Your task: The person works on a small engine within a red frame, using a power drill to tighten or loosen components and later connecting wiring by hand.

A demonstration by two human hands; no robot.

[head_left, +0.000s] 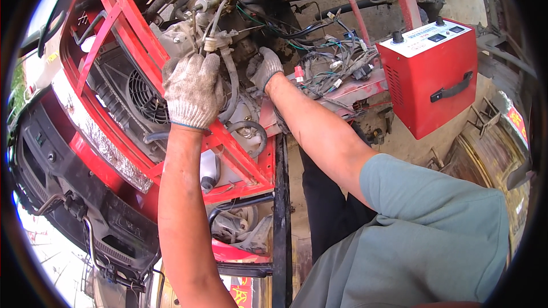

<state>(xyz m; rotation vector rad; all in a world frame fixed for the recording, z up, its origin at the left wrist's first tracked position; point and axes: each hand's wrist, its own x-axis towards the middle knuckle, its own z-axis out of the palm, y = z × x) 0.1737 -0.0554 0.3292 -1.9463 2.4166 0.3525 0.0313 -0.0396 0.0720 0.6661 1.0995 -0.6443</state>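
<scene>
red box (pixel 427 77) bears small printing on top. left hand (pixel 193 88) and right hand (pixel 266 68) hide fingertips among engine parts (pixel 177 39); i cannot tell either grip.

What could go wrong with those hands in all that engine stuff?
The tangled wires lie close to the right hand, so it might snag one and pull it loose. The left hand looks near the black fan; if that started spinning, it could perhaps catch the fingers.
</scene>
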